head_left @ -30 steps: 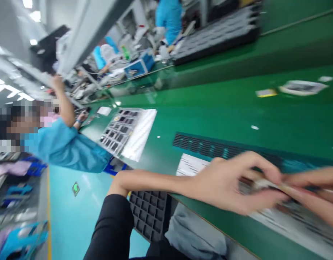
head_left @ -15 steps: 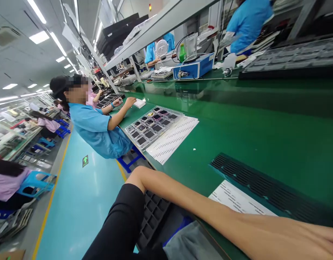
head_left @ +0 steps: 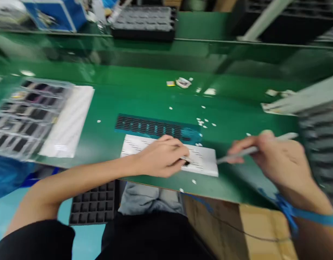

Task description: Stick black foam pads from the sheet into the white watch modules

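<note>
My left hand (head_left: 163,157) is closed on a small dark piece with a pale edge (head_left: 187,163), mostly hidden by the fingers and blurred. It sits over a white printed sheet stack (head_left: 208,162) near the table's front edge. My right hand (head_left: 281,159) grips a slim pale tool, like tweezers (head_left: 246,151), whose tip points left toward the right end of the stack. Behind the stack lies a teal strip (head_left: 150,124) bearing rows of black stickers. Around my right wrist runs a blue strap (head_left: 312,216).
Small white scraps (head_left: 201,122) are scattered on the green table (head_left: 144,94). At the left stand a clear tray of dark parts (head_left: 33,115) and white sheets (head_left: 71,122). A black foam tray (head_left: 93,206) is below the edge; a grey tray stack (head_left: 323,144) is at the right.
The view has swung right and down from the aisle and a co-worker to the table in front of me. Both hands now show; earlier only my left arm and part of that hand did.
</note>
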Demonstrator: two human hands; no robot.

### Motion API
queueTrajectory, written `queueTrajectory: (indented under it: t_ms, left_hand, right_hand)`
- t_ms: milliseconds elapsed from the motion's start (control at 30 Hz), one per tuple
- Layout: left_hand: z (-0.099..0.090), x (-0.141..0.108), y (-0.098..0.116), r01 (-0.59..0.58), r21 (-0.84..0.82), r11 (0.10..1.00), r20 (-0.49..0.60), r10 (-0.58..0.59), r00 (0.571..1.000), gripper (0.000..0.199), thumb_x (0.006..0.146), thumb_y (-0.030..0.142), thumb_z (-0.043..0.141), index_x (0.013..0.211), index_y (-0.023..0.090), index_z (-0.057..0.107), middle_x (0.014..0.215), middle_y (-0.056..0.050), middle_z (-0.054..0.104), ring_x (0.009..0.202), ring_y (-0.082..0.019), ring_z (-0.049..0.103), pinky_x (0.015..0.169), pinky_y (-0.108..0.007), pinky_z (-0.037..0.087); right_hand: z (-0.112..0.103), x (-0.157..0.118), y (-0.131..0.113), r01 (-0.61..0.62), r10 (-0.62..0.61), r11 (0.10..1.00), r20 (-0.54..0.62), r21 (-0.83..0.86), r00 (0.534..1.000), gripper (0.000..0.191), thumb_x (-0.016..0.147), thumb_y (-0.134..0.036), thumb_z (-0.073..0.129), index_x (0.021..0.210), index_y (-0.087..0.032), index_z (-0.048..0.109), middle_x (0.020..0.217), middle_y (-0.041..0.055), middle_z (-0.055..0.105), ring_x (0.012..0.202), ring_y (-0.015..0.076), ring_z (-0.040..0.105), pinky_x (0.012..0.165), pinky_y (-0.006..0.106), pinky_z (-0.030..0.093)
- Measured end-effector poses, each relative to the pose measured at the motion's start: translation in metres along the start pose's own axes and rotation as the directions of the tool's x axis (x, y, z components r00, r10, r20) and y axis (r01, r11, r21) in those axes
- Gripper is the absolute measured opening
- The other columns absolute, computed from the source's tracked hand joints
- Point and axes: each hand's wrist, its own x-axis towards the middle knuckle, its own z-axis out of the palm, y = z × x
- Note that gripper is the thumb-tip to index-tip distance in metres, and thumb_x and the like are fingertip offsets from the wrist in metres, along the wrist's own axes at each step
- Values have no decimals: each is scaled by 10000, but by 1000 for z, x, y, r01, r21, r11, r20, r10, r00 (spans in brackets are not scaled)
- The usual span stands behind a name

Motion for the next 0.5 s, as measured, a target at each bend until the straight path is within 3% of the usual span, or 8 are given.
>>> queueTrajectory:
  t_ms: [100,200,367,500]
  left_hand:
    - [3,-6,-1,-46,-13,999,-110,44,993,307,1132,213,438,1166,112,725,1144,-152,806,1136,-273,753,1047,-434,563]
    - [1,-7,2,-56,-1,998,-118,56,991,301,1143,213,438,1157,123,725,1147,-147,803,1135,-267,750,1015,-413,551]
    - [-1,-6,4,-51,37,998,-70,53,996,314,1152,213,412,1148,143,718,1120,-131,807,1172,-272,739,1005,-411,539]
    - [-1,-6,5,-67,78,995,-45,70,997,360,1168,211,370,1136,138,721,1095,-133,817,1179,-281,731,1010,-424,531]
  right_hand:
    - [7,-10,-3,-93,92,995,33,38,995,762,968,-915,646,689,-225,805,833,136,797,703,251,751,681,409,664]
    - [15,-15,2,-128,128,990,9,59,992,690,947,-857,742,650,-237,800,850,123,809,714,232,756,720,385,680]
    - [19,-22,14,-185,186,973,3,137,982,592,948,-834,762,788,-270,845,846,86,819,637,211,723,653,368,676]
    - [23,-21,18,-206,210,965,-10,159,978,602,977,-806,751,871,-225,865,920,117,833,704,223,759,662,358,679]
